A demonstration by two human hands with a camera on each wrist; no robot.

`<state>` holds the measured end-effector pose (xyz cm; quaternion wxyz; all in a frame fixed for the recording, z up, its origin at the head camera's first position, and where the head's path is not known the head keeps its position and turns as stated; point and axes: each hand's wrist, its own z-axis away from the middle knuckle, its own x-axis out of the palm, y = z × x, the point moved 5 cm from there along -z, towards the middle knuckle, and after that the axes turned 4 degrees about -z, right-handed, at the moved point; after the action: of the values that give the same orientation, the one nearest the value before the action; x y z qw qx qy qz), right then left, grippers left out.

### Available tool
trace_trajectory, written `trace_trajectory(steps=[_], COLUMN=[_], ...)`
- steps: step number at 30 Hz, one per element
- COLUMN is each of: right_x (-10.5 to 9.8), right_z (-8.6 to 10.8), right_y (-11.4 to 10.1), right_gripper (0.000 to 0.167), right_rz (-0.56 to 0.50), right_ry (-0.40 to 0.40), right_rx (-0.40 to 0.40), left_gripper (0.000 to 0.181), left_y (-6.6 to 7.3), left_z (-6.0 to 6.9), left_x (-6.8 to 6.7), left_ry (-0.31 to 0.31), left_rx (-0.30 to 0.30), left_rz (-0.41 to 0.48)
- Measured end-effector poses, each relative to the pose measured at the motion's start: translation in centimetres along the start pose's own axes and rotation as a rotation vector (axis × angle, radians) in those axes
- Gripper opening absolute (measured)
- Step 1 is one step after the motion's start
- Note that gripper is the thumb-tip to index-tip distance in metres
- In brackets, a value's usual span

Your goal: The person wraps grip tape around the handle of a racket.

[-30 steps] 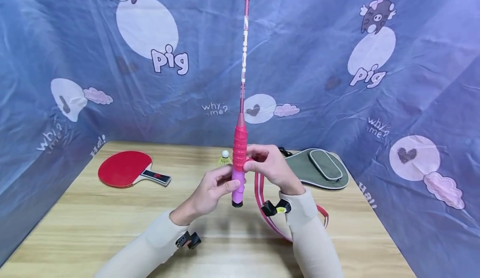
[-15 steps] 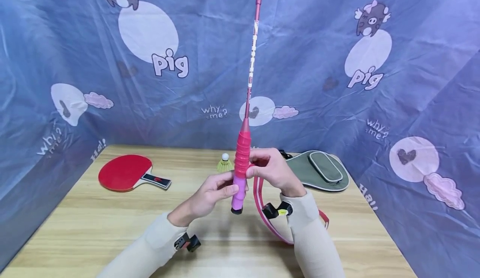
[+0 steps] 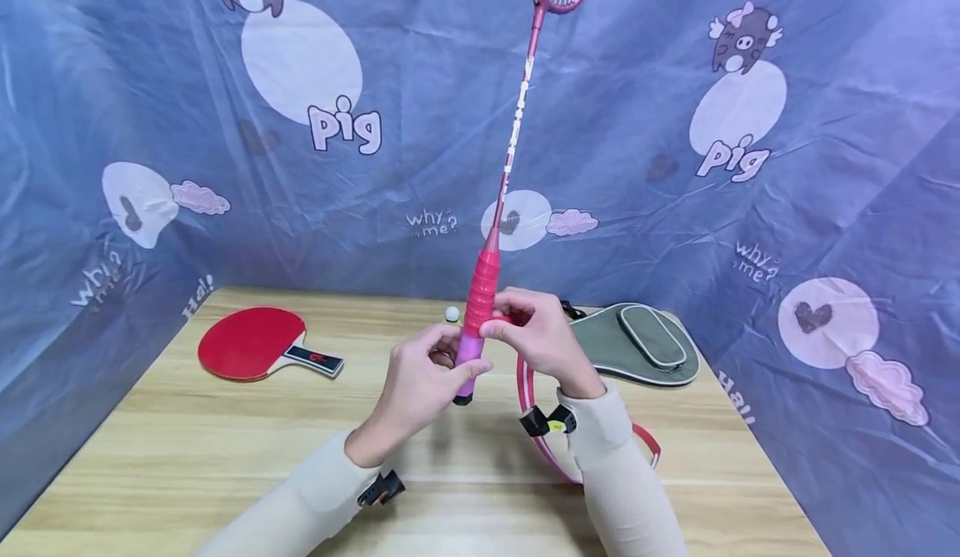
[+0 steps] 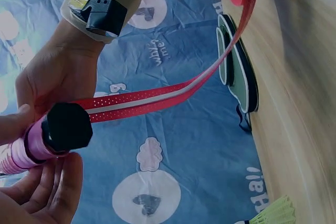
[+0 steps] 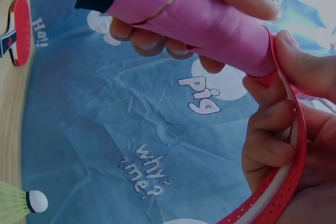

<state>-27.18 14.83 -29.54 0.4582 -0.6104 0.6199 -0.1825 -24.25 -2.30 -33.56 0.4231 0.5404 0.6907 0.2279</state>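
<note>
A badminton racket [image 3: 517, 123] stands tilted, its strung head at the top edge of the head view. Red grip tape is wound round the upper handle [image 3: 482, 294]; the lower part is bare purple with a black butt cap [image 4: 67, 125]. My left hand [image 3: 422, 380] holds the purple part between thumb and fingers. Just above it, my right hand [image 3: 542, 336] pinches the red grip tape [image 5: 294, 145] where it leaves the handle. From there the perforated strip, with a pale centre line, hangs in a loop to the table, partly behind the right forearm.
A red table tennis bat [image 3: 253, 344] lies at the left of the wooden table [image 3: 187, 449]. A yellow shuttlecock [image 5: 23, 203] stands behind the hands, mostly hidden in the head view. At the back right lies a green bat case [image 3: 637, 344]. Printed blue cloth encloses the table.
The racket has turned and leans further right, bringing its strung head into view. My left hand has turned and shifted its hold on the handle. The right hand keeps pinching the tape.
</note>
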Motion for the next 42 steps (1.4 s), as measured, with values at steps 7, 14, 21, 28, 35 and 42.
trace_trajectory(steps=[7,14,21,28,35,42], right_x=[0.5,0.9,1.1,1.2,0.9,0.8], right_z=[-0.3,-0.4,-0.9,-1.1,-1.0,-1.0], right_y=[-0.4,-0.6,-0.6,-0.5,-0.8,-1.0], right_gripper=[0.017,0.020,0.021,0.021,0.021,0.022], right_rz=[0.030,0.036,0.034,0.040,0.023,-0.041], right_ry=[0.008,0.003,0.005,0.009,0.001,-0.042], right_rx=[0.006,0.022,0.035,0.051,0.063,0.070], left_gripper=[0.027,0.025,0.025,0.024,0.019,0.017], left_y=[0.1,0.0,-0.3,-0.7,-0.6,-0.6], left_z=[-0.1,-0.1,-0.7,-1.1,-1.2,-1.1], left_x=[-0.6,-1.0,-1.3,-1.5,-1.3,-1.1], left_ry=[0.038,0.029,0.007,-0.021,-0.053,-0.147], left_rx=[0.028,0.062,0.068,0.097,0.139,0.143], left_rz=[-0.043,-0.017,-0.010,0.024,0.069,0.178])
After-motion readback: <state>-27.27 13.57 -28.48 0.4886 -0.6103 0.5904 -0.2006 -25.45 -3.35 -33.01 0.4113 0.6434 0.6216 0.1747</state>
